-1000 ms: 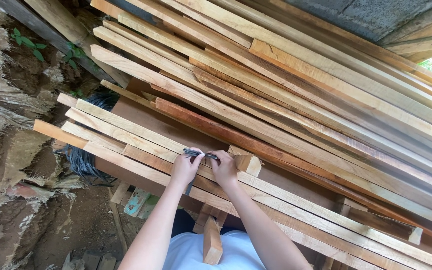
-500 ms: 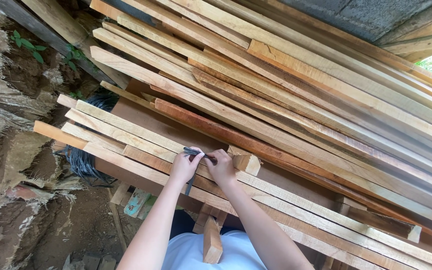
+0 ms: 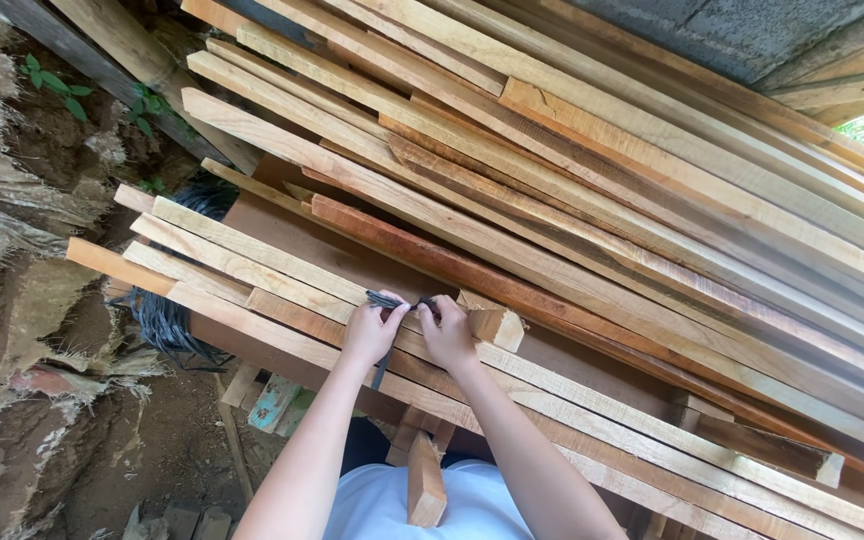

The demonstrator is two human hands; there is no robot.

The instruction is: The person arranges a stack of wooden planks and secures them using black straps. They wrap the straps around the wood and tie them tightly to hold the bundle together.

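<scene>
Strap (image 3: pixel 389 300), dark and flat like a packing band, lies pinched between both hands on top of the near wooden slats (image 3: pixel 252 270), about mid-frame, with one tail hanging down past the near edge below the left hand. The left hand (image 3: pixel 372 330) has its grip closed on the strap, thumb and fingers pressed tight. The right hand (image 3: pixel 445 335) is curled with its fingertips at the strap's other end; its grip looks shut on the band, though the contact is partly hidden.

As a judgement: the band is thin and held only by the fingertips, so it could slip free if either pinch loosens. The short wood block (image 3: pixel 497 322) just right of the right hand sits loose on the slats and could be knocked off by a wrist. Rough-sawn edges close under the knuckles could leave splinters. The big stack of planks (image 3: pixel 602 180) beyond leans at an angle, and a tug on anything tied to it might shift boards.

Counts: one strap in hand; two hands; one short block beside them; roughly five long slats in the near layer, the exact number unclear where they overlap; far more planks in the far stack than can be counted. One bundle of dark strapping (image 3: pixel 167 320) hangs at the left, below the slat ends, and one short upright piece of wood (image 3: pixel 425 485) stands near the person's white shirt.
</scene>
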